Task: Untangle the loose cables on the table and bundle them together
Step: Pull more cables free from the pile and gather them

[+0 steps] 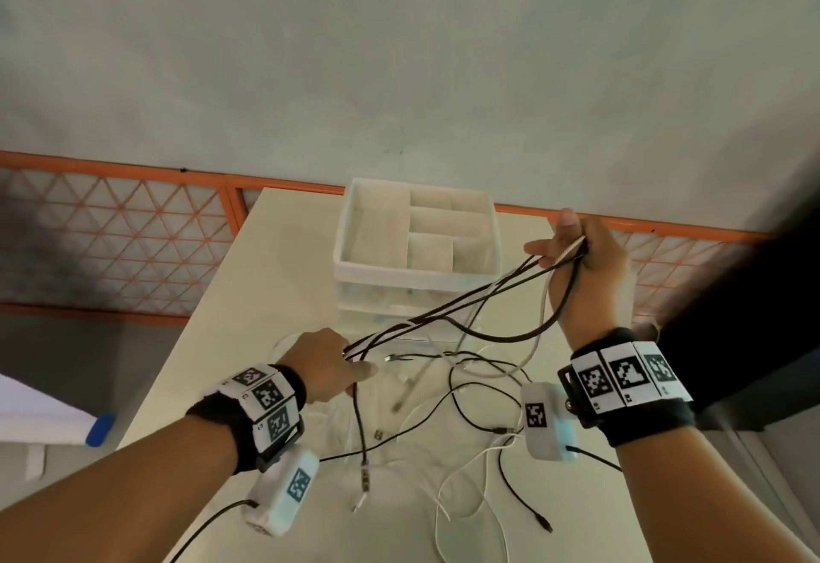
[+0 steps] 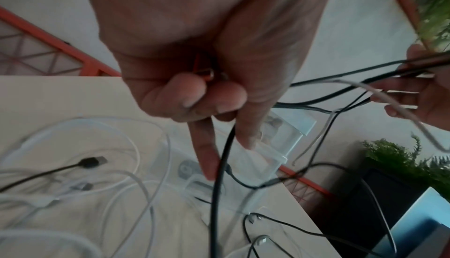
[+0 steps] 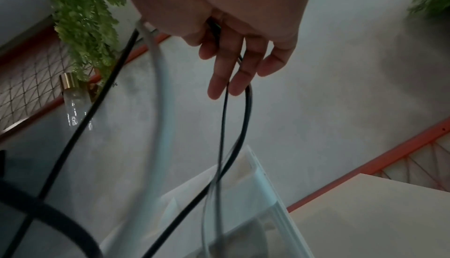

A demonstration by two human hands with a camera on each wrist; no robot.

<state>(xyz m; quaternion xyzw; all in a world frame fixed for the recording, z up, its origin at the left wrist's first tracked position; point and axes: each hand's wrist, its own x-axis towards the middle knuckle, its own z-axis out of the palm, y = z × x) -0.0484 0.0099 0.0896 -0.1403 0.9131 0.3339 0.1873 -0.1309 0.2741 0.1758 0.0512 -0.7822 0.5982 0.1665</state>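
A bunch of cables (image 1: 448, 311), black ones and white ones, is stretched in the air between two hands. The left hand (image 1: 326, 363) holds one end low, just above the tabletop (image 1: 266, 278). Its fingers (image 2: 192, 96) are curled tight around the strands, and one black cable (image 2: 219, 175) hangs down from that fist. The right hand (image 1: 585, 269) holds the other end up high, near the far edge of the tabletop. Its thumb pinches the cables against the hand, while the other fingers (image 3: 226, 69) hang loose and mostly straight. A black strand and a thick white strand (image 3: 158, 88) drop from it in loops.

More loose cables (image 1: 470, 407) lie in a messy heap on the tabletop, below and between the hands. Some are black and some are white, and their plugs point all ways. They cross over each other.

Behind the heap stands a white plastic box (image 1: 417, 229) with small parts inside it. An orange fence (image 1: 115, 243) runs behind the tabletop. Green plants (image 2: 399, 158) sit off to the right side. Both wrists wear black bands with square black-and-white marks.
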